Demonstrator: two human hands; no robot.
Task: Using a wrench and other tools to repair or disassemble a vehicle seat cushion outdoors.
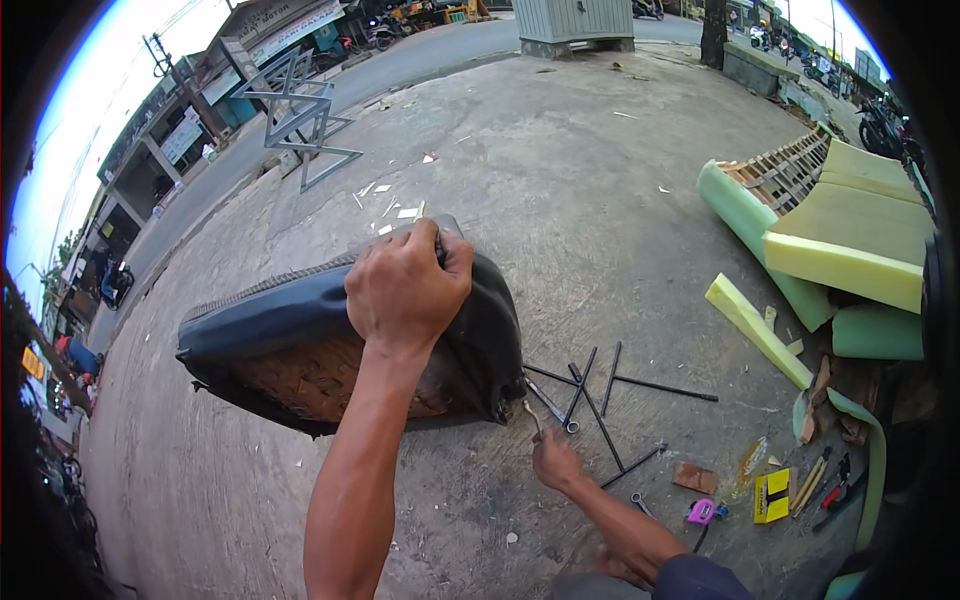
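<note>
A black-covered seat cushion point(280, 325) stands tilted on its edge on the concrete, its worn brown underside partly exposed and facing me. My left hand point(410, 280) is closed in a fist on its upper edge, gripping the black cover. Low at the cushion's right corner, my right hand point(556, 462) is closed around a thin metal tool point(532, 415), whose tip reaches close to that corner; its exact kind is too small to tell. Beside this tool lies a wrench point(571, 426), among several black rods point(665, 387) that cross one another on the ground.
At right are a second wrench point(640, 502), a brick piece point(695, 477), a pink tape measure point(703, 511), a yellow box point(772, 496) and hand tools point(832, 495). Beyond them lie a foam strip point(757, 328) and foam slabs point(850, 262). A metal frame point(305, 120) stands far left, near the road.
</note>
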